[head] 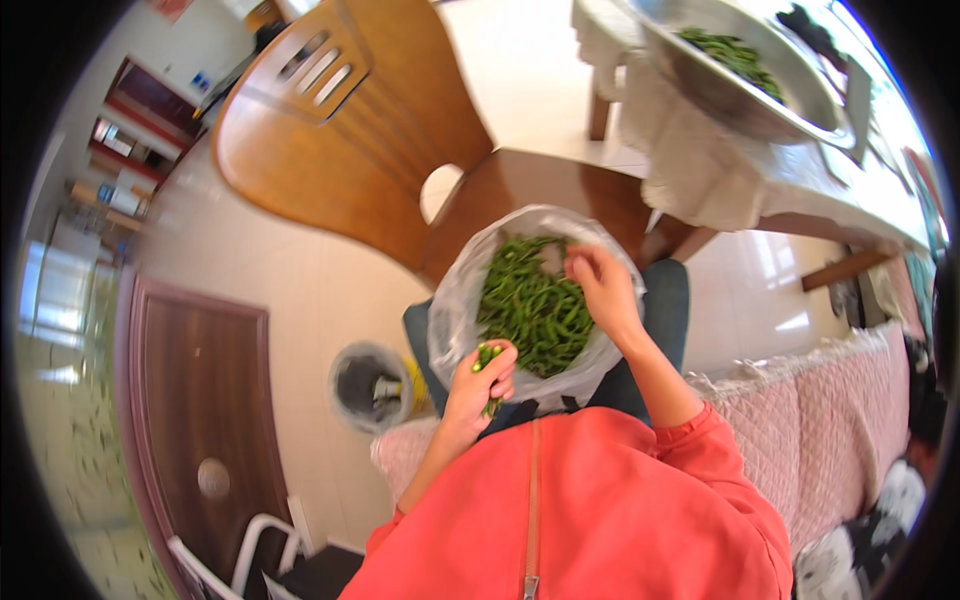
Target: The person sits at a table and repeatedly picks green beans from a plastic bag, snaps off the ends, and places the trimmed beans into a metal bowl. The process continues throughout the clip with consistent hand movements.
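A clear plastic bag (455, 300) of green chili peppers (536, 307) stands open between my knees, before a wooden chair. My left hand (484, 382) is at the bag's near left rim, closed around a small bunch of green chilies (489, 356) whose ends stick out above and below the fist. Over the right side of the bag hovers my right hand (604, 289), its fingers bent toward the peppers. Those fingertips are blurred, so whether they pinch a pepper cannot be told.
A wooden chair (360, 127) faces me. On the cloth-covered table (697, 172) at upper right, a large metal basin (750, 105) holds more green peppers. A lined trash bin (367, 386) stands on the floor at left. Pink quilted seat covering (810, 427) lies at right.
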`<state>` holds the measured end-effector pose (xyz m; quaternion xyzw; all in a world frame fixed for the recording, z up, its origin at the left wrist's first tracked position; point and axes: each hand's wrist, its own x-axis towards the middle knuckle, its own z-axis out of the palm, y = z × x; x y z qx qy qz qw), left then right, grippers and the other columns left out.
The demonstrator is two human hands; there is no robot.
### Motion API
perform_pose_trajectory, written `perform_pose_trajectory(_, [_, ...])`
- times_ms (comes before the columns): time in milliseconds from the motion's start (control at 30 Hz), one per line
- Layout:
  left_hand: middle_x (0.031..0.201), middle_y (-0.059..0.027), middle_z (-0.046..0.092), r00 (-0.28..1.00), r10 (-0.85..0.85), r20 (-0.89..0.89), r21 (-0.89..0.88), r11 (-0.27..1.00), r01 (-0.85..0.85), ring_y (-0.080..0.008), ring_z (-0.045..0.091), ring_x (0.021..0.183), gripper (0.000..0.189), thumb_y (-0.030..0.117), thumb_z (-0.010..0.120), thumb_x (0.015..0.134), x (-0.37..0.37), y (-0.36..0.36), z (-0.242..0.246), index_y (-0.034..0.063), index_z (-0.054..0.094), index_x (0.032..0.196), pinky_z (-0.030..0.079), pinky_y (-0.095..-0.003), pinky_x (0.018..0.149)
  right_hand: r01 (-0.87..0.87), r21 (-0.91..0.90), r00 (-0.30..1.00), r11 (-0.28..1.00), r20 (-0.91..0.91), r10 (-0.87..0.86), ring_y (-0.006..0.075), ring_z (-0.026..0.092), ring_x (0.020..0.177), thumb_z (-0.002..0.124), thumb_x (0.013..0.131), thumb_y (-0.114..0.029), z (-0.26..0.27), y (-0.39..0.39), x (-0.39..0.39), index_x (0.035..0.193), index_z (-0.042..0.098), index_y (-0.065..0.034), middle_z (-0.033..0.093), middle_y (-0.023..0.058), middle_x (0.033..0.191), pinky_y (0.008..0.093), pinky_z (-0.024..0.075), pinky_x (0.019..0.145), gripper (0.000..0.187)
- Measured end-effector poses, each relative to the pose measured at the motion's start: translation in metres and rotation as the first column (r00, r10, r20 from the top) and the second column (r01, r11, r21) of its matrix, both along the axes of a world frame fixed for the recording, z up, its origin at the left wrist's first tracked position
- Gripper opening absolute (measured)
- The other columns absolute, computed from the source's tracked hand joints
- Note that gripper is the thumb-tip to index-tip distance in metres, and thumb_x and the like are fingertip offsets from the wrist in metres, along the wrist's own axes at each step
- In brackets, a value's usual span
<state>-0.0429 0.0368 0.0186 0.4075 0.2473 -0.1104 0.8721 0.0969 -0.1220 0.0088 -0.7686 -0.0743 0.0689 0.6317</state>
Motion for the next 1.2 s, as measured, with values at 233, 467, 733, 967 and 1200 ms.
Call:
perform_pose_trajectory(233, [0.064, 0.0042, 0.039, 1.000, -0.003, 0.020, -0.071, 0.997, 0.004, -0.0037, 0.034, 0.046, 0.009, 0.015, 0.054, 0.088, 0.023, -0.010, 0.000, 0.0081, 0.050, 0.092, 0.030, -0.0207, 0.047, -0.096, -0.470, 0.942, 0.878, 0.241, 0.232, 0.0354, 0.059, 0.079, 0.052, 0.077, -0.010, -0.057, -0.017, -0.003, 0.079, 0.060, 0.0014, 0.062, 0.0201, 0.084, 0.0414, 0.0466, 0.074, 0.014])
perform_pose_trajectory(467, [0.065, 0.0039, 0.040, 0.998, 0.044, -0.037, -0.042, 0.998, -0.046, -0.0041, 0.035, 0.046, 0.012, 0.016, 0.057, 0.087, 0.017, 0.000, 0.000, 0.0084, 0.051, 0.094, 0.032, -0.0210, 0.047, -0.201, -0.727, 0.973, 0.657, -0.069, 0.221, 0.0357, 0.060, 0.079, 0.060, 0.072, -0.012, -0.085, 0.022, 0.012, 0.090, 0.053, 0.0026, 0.061, 0.0212, 0.078, 0.0429, 0.0471, 0.071, 0.024])
perform_pose_trajectory(733, [0.066, 0.0029, 0.044, 1.000, 0.018, 0.006, 0.110, 0.994, -0.019, -0.0050, 0.039, 0.048, 0.013, 0.015, 0.058, 0.085, 0.032, -0.007, -0.002, 0.0060, 0.053, 0.093, 0.035, -0.0227, 0.048, -0.187, -0.296, 0.975, 0.937, 0.061, 0.214, 0.0382, 0.059, 0.072, 0.061, 0.072, -0.014, -0.063, -0.015, -0.022, 0.086, 0.060, -0.0008, 0.058, 0.0204, 0.078, 0.0438, 0.0473, 0.070, 0.019])
perform_pose_trajectory(967, [0.068, 0.0021, 0.045, 0.999, 0.014, 0.029, 0.084, 0.996, -0.016, -0.0060, 0.039, 0.049, 0.013, 0.014, 0.057, 0.086, 0.023, -0.012, 0.004, 0.0053, 0.053, 0.094, 0.036, -0.0232, 0.049, 0.003, -0.867, 0.917, 0.498, 0.201, 0.345, 0.0301, 0.060, 0.076, 0.055, 0.074, -0.009, -0.093, 0.029, 0.038, 0.076, 0.063, -0.0026, 0.056, 0.0178, 0.089, 0.0384, 0.0497, 0.065, 0.011])
perform_pose_trajectory(1200, [0.068, 0.0019, 0.043, 0.999, 0.045, 0.027, 0.102, 0.994, -0.048, -0.0056, 0.038, 0.049, 0.014, 0.015, 0.056, 0.087, 0.012, -0.003, 0.005, 0.0055, 0.053, 0.096, 0.035, -0.0228, 0.050, 0.042, -0.880, 0.897, 0.473, 0.241, 0.370, 0.0267, 0.063, 0.073, 0.056, 0.071, -0.007, -0.092, 0.031, 0.040, 0.078, 0.064, -0.0007, 0.059, 0.0139, 0.081, 0.0343, 0.0517, 0.058, 0.013])
